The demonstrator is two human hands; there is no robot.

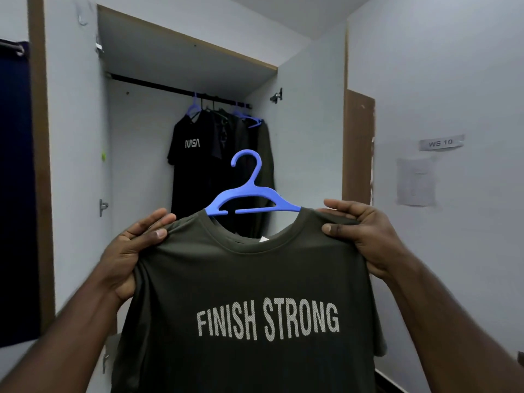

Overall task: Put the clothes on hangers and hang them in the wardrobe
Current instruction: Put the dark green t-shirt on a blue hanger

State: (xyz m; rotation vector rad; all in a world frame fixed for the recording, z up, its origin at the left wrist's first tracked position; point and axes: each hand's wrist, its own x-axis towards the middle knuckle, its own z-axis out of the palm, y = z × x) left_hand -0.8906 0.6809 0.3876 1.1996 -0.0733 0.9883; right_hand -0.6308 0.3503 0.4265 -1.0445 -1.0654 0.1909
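I hold up an olive T-shirt (pixel 249 279) printed "FINISH STRONG" in front of the open wardrobe. A blue plastic hanger (pixel 249 194) sits in its neck, with the hook and the left arm sticking out above the collar and the right arm tucked under the shoulder. My left hand (pixel 133 251) pinches the shirt's left shoulder. My right hand (pixel 360 236) grips the right shoulder over the hanger's end. Behind, the wardrobe rail (pixel 170 87) carries several dark garments (pixel 221 165), one marked NASA, bunched at its right end.
The wardrobe doors (pixel 76 165) stand open on both sides. The left half of the rail is bare. A wall with a "WS 10" label (pixel 441 142) and a paper sheet (pixel 416 181) is on the right. A dark blue panel (pixel 14 194) is at far left.
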